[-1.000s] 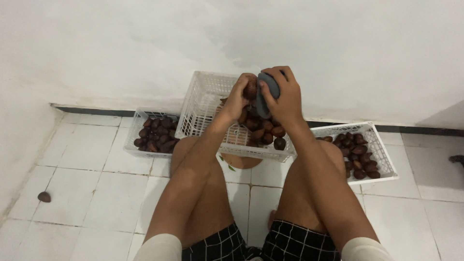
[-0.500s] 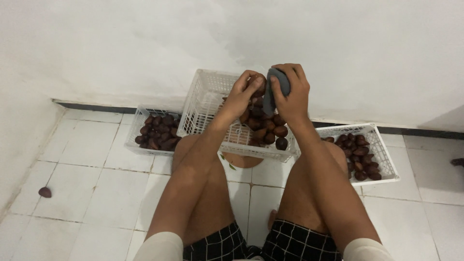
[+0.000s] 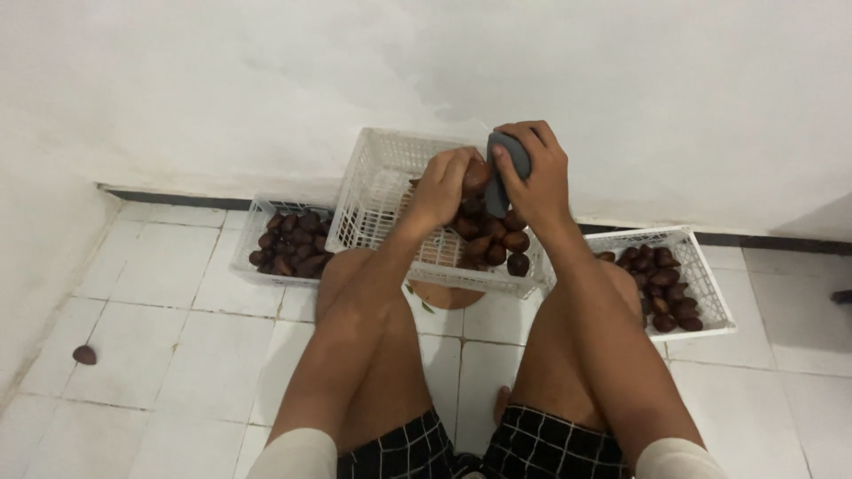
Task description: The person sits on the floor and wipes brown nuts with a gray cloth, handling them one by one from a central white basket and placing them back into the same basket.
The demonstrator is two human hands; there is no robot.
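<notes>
My left hand (image 3: 441, 184) holds a dark brown scaly fruit (image 3: 475, 176) above the big white crate (image 3: 377, 191). My right hand (image 3: 535, 173) grips a grey oblong tool (image 3: 502, 168) and presses it against that fruit. Both hands hover over the crate's pile of brown fruits (image 3: 493, 239). My bare knees and forearms fill the foreground.
A small white basket (image 3: 253, 232) with several brown fruits stands at the left, another white basket (image 3: 706, 284) with fruits at the right. One loose fruit (image 3: 84, 355) lies on the tiled floor near the left wall. A round wooden piece (image 3: 444, 295) shows under the crate.
Both hands have stayed together over the crate; the grey tool has shifted slightly up against the fruit.
</notes>
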